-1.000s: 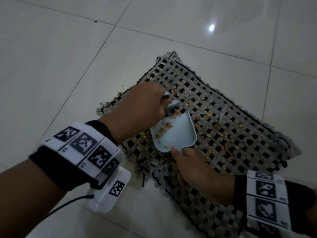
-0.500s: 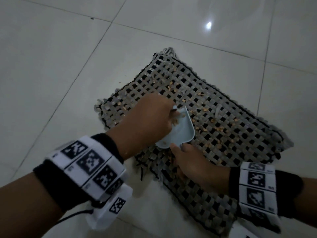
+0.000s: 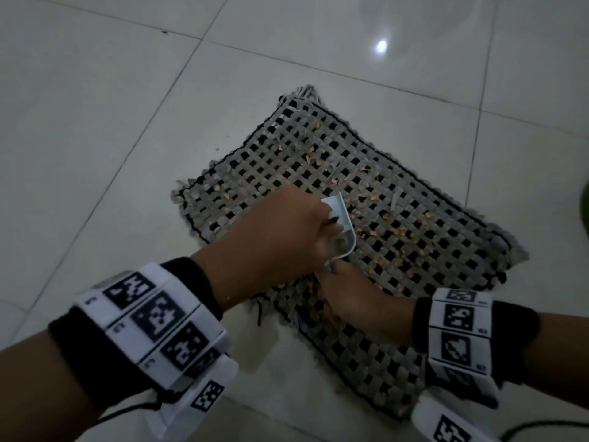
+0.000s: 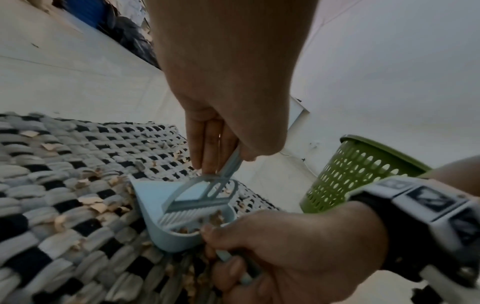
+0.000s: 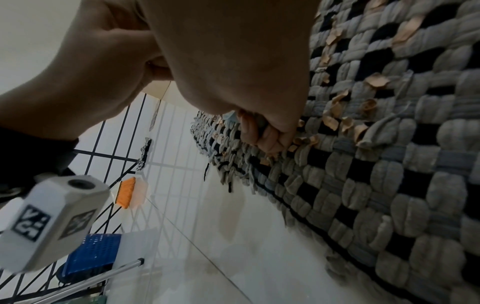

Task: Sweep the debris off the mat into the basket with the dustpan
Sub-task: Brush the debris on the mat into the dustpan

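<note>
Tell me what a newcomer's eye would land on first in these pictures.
First, the two hands meeting mid-mat: the left hand grips a small blue brush whose bristles sit inside the pale blue dustpan, held at its handle by the right hand. Next, the black-and-grey woven mat on the tiled floor, strewn with tan debris. A green basket stands beyond the right wrist.

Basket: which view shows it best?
Left wrist. The green basket stands on the floor beyond the right hand, with its rim and holed wall visible. The head view catches only a green blur at its right edge; the right wrist view shows none of it.
</note>
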